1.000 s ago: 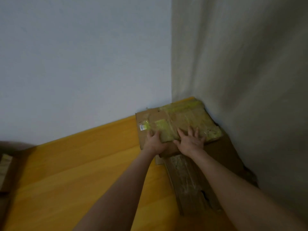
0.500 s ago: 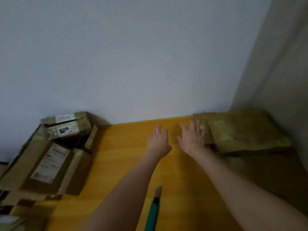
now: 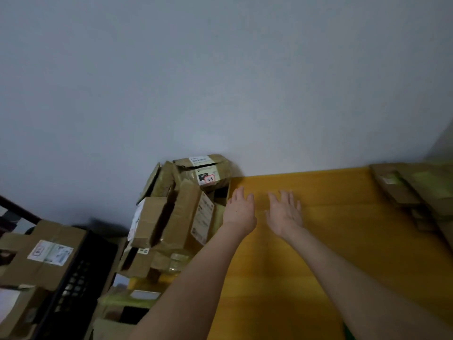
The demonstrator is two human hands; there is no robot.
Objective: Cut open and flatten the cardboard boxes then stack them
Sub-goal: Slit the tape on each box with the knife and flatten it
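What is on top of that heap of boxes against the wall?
A crumpled box with a white label lies topmost, on another box bearing a black 010 sticker. Their undersides and whatever sits deeper in the heap are covered by other boxes.

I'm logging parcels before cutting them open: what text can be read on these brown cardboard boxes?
"010": black label on the brown cardboard box against the wall.
Unreadable: handwriting on the red-edged sticker beside it.
Too blurred: white shipping labels on the other boxes.
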